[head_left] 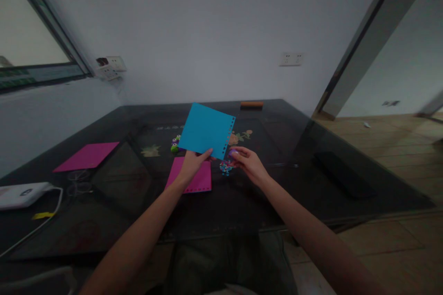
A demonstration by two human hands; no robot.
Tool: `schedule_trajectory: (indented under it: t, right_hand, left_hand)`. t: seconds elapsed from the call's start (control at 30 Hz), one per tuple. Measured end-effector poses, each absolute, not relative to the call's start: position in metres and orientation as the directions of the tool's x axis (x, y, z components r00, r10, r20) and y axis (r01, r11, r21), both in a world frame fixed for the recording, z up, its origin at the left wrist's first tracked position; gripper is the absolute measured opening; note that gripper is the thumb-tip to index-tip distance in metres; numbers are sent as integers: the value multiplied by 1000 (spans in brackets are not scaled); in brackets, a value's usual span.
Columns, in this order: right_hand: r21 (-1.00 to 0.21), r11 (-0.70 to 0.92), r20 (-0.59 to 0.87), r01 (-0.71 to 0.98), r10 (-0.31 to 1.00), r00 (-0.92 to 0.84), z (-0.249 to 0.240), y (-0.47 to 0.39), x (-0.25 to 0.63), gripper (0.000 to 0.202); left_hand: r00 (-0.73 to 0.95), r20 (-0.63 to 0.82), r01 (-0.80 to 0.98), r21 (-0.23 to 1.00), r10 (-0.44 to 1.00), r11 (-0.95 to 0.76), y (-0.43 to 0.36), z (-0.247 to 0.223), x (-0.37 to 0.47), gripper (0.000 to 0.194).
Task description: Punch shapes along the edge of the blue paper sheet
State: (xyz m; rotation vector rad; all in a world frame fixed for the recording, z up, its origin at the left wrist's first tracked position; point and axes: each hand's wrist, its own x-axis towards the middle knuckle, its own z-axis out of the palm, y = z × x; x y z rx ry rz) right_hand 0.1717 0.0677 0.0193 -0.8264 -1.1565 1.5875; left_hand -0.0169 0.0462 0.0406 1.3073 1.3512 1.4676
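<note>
Person sat at the near edge of a dark glass table, both bare arms out over it. Left hand pinched the lower edge of a blue sheet and held it up off the table, tilted, so that the right-hand margin with its row of punched holes faced the other hand. Right hand was closed around a small purple punch, fingers curled, thumb on top, the tool set right at the sheet's lower right corner, at the end of the hole row; whether the paper sat inside the punch could not be told. Directly beneath, a little heap of punched bits, pink and blue, lay on the glass, likely fallen where the sheet was held. A pink sheet lay flat under the left wrist, its near edge also holed. A second pink sheet lay well apart, toward the left edge. More small punches, green and purple, stood behind the blue sheet, partly hidden by it. Near the left near corner, a white device with a cable. An orange block sat at the far edge, a dark flat object toward the right edge.
</note>
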Motion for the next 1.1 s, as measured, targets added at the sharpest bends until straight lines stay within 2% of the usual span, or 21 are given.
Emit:
schedule_trajectory:
  t: [0.27,0.6,1.1]
  right_hand:
    - [-921,-108,10,-375,955,-297,18,68,170,35]
    - [-921,-92,24,-379,957,-291,19,66,168,31]
    - [-924,-81,20,-373,965,-260,20,64,167,37]
  left_hand:
    - [-192,165,139,980,967,-140,45,40,-13,19]
    - [-177,189,160,974,966,-161,44,39,-14,28]
    - [-172,171,133,980,970,-149,43,38,-11,32]
